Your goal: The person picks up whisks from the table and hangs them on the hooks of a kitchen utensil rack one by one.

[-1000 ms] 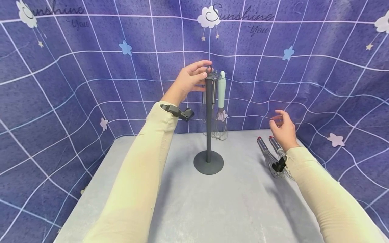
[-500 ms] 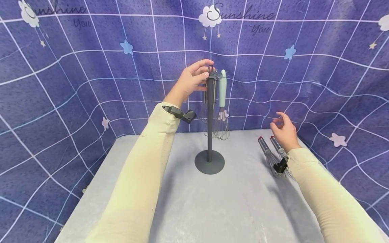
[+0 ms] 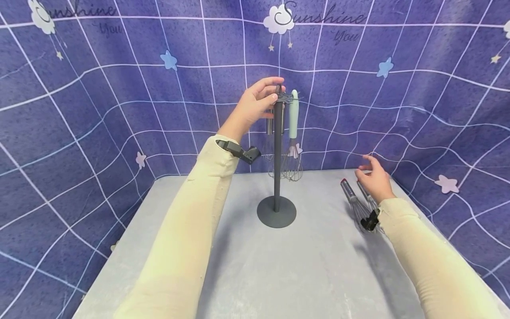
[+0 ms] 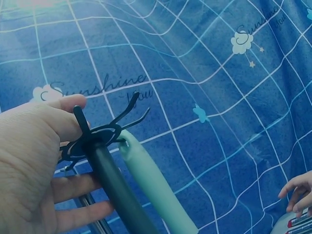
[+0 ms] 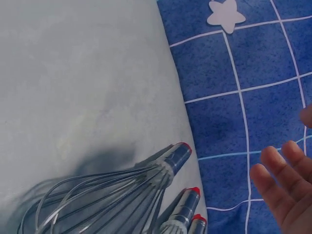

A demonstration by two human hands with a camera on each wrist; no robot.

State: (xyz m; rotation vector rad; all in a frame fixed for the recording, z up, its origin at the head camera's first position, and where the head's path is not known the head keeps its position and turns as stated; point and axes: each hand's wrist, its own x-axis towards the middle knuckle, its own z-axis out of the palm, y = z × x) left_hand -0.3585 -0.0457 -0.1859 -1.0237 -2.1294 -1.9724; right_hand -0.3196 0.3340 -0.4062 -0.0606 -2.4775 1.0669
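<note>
A dark grey stand with a round base stands upright on the table. My left hand grips its hooked top, thumb on the near side and other fingers behind. Hanging from the hooks are a whisk with a mint-green handle and metal-handled whisks partly hidden by pole and hand. My right hand hovers over whisks lying at the table's right edge, fingers loosely bent, holding nothing. In the right wrist view, a large wire whisk and two more red-tipped handles lie side by side.
The pale grey table meets a blue-purple patterned cloth at the back and sides. The tabletop's right edge runs beside the lying whisks. Bare hooks stick out from the stand's top.
My right hand has lowered slightly toward the lying whisks and now covers more of the farther one. The left hand keeps its place at the stand's top, whose hooks seem slightly turned.
</note>
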